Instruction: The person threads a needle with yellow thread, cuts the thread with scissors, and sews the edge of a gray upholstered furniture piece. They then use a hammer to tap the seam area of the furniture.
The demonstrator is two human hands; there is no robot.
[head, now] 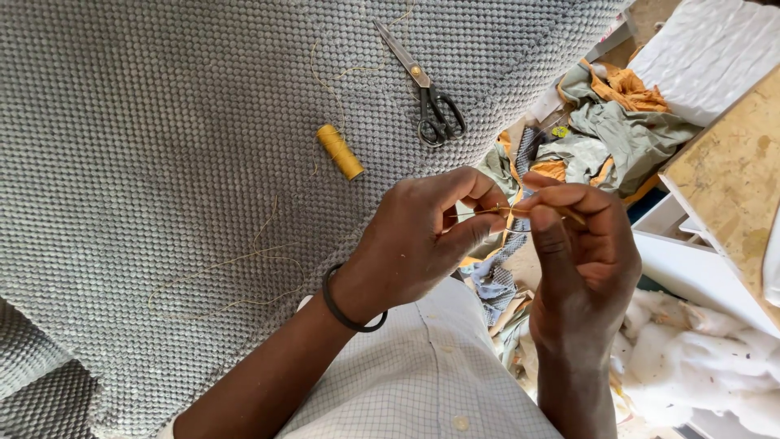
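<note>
My left hand (426,232) pinches a thin yellow thread (496,211) between thumb and fingers. My right hand (581,244) faces it, fingertips closed on the other end of the thread and what looks like a needle, too thin to be sure. The two hands almost touch, just off the edge of a grey textured fabric (162,146). A yellow thread spool (340,151) lies on the fabric above my left hand, and loose thread (244,260) trails from it. Black-handled scissors (426,89) lie shut beyond the spool.
A heap of grey, orange and patterned fabric scraps (609,134) lies on the floor at the right. A chipboard panel (735,179) and white boards stand at the far right, with white stuffing (699,358) below. A black band circles my left wrist.
</note>
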